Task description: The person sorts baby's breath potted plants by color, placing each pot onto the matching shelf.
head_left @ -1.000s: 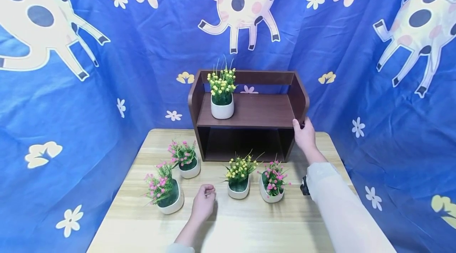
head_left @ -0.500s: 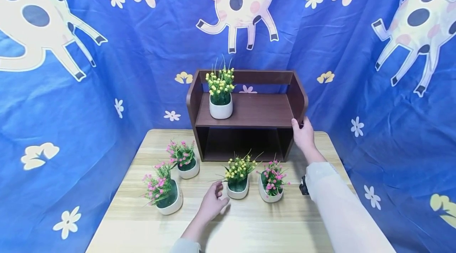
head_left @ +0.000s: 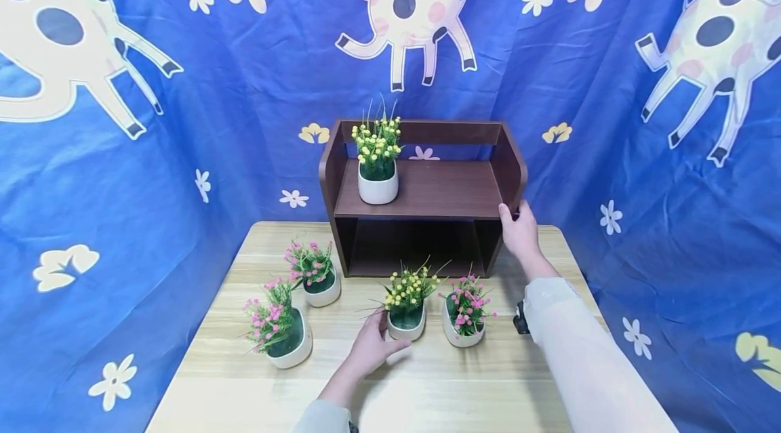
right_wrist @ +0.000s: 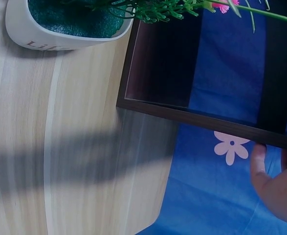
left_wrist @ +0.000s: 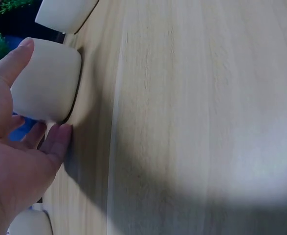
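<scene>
Yellow-flowered pot (head_left: 406, 332) sits beside the left hand (head_left: 372, 349), perhaps touching.

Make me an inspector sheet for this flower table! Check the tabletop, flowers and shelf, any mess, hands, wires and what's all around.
Surface: pale wooden table.
Shelf: brown shelf, standing on the table.
Flowers: top yellow-flower pot on the shelf; front yellow-flower pot, right pink-flower pot and two left pink-flower pots on the table.
Clutter: nothing seen.
Left hand: beside the front yellow-flower pot; touching or not is unclear.
Right hand: grips the shelf's right side.
Cables: nothing seen.
Surroundings: patterned blue cloth.
</scene>
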The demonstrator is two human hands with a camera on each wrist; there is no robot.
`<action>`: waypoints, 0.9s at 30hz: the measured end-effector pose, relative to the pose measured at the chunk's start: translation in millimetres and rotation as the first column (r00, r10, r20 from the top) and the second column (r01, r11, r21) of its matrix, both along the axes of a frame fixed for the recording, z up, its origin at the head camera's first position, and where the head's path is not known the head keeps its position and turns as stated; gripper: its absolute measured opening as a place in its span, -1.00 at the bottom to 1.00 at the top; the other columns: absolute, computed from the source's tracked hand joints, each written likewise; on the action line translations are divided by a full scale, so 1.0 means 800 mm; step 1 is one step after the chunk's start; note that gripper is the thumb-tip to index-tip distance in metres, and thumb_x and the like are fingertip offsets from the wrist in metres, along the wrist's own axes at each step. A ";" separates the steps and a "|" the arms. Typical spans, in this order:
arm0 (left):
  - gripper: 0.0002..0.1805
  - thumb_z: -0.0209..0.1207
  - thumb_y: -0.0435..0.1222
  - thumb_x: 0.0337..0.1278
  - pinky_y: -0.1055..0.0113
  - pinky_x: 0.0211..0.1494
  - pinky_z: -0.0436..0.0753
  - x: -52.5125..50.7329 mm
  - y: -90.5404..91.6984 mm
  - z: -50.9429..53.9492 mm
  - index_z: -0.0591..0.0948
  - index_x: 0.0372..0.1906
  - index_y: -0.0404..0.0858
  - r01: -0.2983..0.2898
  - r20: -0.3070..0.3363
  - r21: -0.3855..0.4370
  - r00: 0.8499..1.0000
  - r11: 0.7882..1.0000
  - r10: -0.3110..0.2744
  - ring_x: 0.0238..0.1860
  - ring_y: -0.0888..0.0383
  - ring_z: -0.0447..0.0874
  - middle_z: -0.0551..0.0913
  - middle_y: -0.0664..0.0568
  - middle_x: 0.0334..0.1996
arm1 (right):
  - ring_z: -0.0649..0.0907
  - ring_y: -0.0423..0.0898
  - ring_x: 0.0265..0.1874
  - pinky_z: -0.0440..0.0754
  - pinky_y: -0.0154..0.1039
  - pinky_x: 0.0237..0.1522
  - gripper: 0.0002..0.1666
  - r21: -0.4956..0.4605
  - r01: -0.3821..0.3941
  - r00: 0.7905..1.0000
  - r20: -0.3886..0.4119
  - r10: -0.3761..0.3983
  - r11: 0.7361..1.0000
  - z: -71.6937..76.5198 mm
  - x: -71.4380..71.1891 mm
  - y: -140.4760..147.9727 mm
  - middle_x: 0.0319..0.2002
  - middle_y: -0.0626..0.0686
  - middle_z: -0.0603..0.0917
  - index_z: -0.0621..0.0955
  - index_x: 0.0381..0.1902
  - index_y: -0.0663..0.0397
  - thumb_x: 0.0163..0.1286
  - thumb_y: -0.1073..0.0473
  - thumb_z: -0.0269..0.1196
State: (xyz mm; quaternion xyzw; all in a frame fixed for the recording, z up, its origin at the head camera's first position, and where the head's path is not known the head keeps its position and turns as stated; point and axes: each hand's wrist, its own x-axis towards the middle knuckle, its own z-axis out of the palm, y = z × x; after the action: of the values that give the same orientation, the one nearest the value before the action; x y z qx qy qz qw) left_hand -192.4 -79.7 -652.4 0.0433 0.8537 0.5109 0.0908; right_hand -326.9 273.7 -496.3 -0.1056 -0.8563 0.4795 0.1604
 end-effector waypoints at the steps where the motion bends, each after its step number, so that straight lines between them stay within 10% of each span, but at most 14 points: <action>1: 0.17 0.66 -0.11 0.00 -0.19 0.54 0.58 -0.001 0.001 0.000 0.27 0.56 -0.60 -0.007 -0.006 -0.011 1.000 1.000 0.007 0.43 -0.42 0.57 0.43 -0.55 0.45 | 0.53 0.35 0.42 0.43 0.26 0.55 -0.51 0.003 -0.003 1.000 0.002 0.003 1.000 0.000 0.000 0.001 0.32 0.43 0.59 0.46 0.30 0.23 0.71 -0.05 0.11; 13: 0.11 0.68 0.03 -0.11 -0.33 0.57 0.48 -0.013 0.014 -0.003 0.49 0.41 -0.61 -0.069 -0.095 -0.151 0.994 0.986 0.055 0.43 -0.47 0.53 0.53 -0.52 0.41 | 0.56 0.36 0.35 0.46 0.26 0.51 -0.53 0.011 -0.002 1.000 -0.003 0.002 1.000 0.005 -0.001 0.000 0.26 0.47 0.61 0.45 0.26 0.27 0.69 -0.01 0.13; 27: -0.01 0.65 0.03 -0.05 -0.26 0.54 0.55 -0.010 0.013 -0.003 0.55 0.36 -0.53 -0.082 -0.103 -0.117 0.992 0.990 0.070 0.39 -0.39 0.62 0.63 -0.43 0.35 | 0.56 0.30 0.27 0.46 0.21 0.47 -0.55 -0.056 0.004 1.000 0.002 -0.004 0.998 0.008 0.000 -0.002 0.23 0.46 0.61 0.45 0.23 0.29 0.68 0.01 0.14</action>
State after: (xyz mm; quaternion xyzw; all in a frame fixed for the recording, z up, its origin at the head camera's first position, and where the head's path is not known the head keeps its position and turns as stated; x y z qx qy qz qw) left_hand -200.4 -69.6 -655.0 0.0301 0.8877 0.4584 0.0314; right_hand -326.8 272.2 -489.9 -0.1123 -0.8424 0.5029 0.1575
